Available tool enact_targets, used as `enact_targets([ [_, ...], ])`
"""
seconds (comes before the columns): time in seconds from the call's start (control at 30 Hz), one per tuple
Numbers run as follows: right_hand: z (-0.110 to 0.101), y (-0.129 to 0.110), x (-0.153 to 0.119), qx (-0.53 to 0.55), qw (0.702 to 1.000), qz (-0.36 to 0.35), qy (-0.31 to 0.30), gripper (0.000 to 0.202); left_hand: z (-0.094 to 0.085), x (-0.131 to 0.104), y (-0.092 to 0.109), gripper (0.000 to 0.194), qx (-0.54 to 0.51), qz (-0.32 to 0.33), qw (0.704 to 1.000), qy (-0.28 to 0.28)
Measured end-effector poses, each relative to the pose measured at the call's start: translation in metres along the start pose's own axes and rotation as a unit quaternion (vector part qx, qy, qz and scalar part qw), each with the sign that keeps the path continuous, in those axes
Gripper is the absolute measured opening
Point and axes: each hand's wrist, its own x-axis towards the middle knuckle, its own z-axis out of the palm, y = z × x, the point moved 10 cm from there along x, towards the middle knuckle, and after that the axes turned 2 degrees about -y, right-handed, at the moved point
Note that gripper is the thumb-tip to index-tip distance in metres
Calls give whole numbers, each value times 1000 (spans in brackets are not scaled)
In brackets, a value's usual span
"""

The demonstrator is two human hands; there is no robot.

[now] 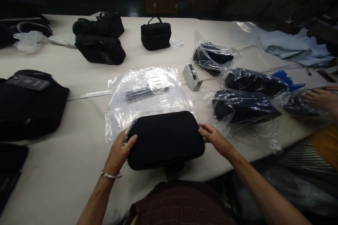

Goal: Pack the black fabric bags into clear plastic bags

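Note:
Both hands hold a black bag (pixel 166 140) by its two ends at the near table edge, its flat face turned up toward me. My left hand (pixel 120 149) is closed on the left end, thumb on top. The right end sits between the thumb and fingers of my right hand (pixel 213 138). Clear plastic shows beside the fingers of each hand; how it lies under the bag is hidden. Just beyond lies a stack of clear plastic sleeves (pixel 118 88) with a printed dark label patch. A grey tape dispenser (pixel 192 77) stands to the right of the sleeves.
Black bags (pixel 29 105) lie at left, and others (pixel 101 45) stand farther back with one handled bag (pixel 155 37). Several plastic-wrapped bags (pixel 245 107) sit on the right, near a blue object (pixel 286 79). A co-worker's hand (pixel 320 98) rests on another wrapped bag at far right.

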Motion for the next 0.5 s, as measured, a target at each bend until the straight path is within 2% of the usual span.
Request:
enact_targets([
  [0.07, 9, -12, 2, -7, 999, -9, -47, 48, 5, 5, 8, 68, -45, 2, 998, -33],
  [0.17, 17, -16, -1, -41, 995, -56, -73, 35, 0, 1, 17, 64, -99, 31, 994, -14],
  [0.2, 16, -13, -2, -59, 994, -75, -58, 33, -2, -2, 17, 62, -103, 49, 994, 2],
  [0.27, 8, -4, -3, -122, 986, -115, 11, 33, -2, -6, 14, 55, -82, 88, 992, 26],
  [0.37, 1, 6, -10, -243, 940, -203, 124, 32, 7, -14, -1, 40, -15, 135, 989, 54],
  [0.43, 4, 14, -19, -297, 904, -262, 164, 32, 12, -22, -17, 34, 28, 136, 987, 80],
  [0.5, 1, 28, -27, -317, 881, -289, 197, 33, 16, -31, -40, 31, 57, 93, 989, 95],
])
